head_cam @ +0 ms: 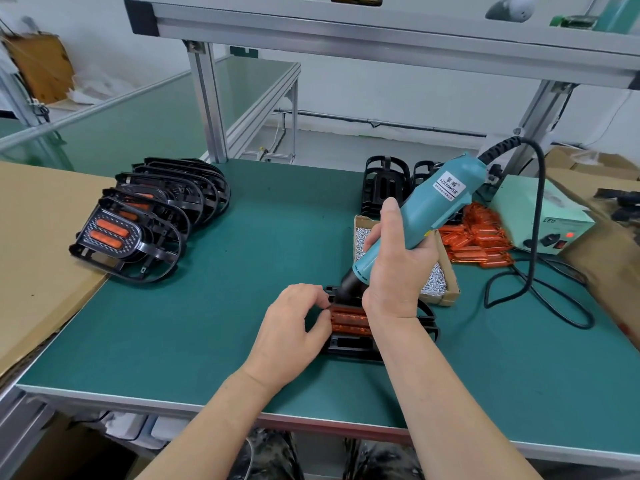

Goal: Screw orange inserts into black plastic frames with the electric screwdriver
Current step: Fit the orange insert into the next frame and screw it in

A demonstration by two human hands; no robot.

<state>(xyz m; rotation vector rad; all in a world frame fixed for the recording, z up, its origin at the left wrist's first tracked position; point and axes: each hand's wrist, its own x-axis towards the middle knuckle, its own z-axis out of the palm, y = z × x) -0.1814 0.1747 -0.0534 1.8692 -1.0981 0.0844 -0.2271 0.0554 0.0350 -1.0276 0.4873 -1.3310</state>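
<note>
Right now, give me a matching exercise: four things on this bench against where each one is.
1 electric screwdriver
2 black frame
3 finished frames
4 loose orange inserts

A stacked at far left
B heaped beside the pale green power box
C gripped by the right hand
D held by the left hand

Pairs: 1-C, 2-D, 3-A, 4-B

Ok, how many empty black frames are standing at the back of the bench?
2: the left empty frame stands clear beside the screwdriver; the right empty frame is partly behind it. Others may be hidden.
</note>
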